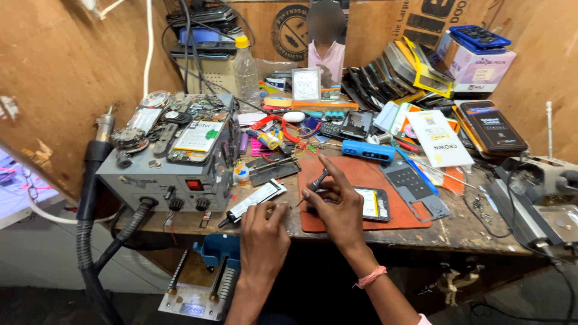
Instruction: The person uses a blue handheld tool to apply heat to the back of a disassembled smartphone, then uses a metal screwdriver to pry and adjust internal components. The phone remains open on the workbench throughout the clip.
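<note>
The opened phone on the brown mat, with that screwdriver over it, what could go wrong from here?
1. The right hand holds a small screwdriver beside the opened phone; a slip could gouge its exposed insides.
2. The left hand pinches something too small to make out at the bench edge; dropped, it would likely fall to the floor.
3. The glue tube lies close to the left hand and might get knocked off.

Surface: worn wooden workbench (463, 232) spanning mid-frame | lower centre: rust-brown work mat (361, 174) carrying an opened phone (373, 203) | left: grey rework station (174, 165) | centre left: black-tipped glue tube (253, 200) | upper centre: clear plastic bottle (245, 69) | centre right: blue cylindrical tool (367, 151), grey phone frame (415, 188) | right: white booklet (438, 138)
</note>
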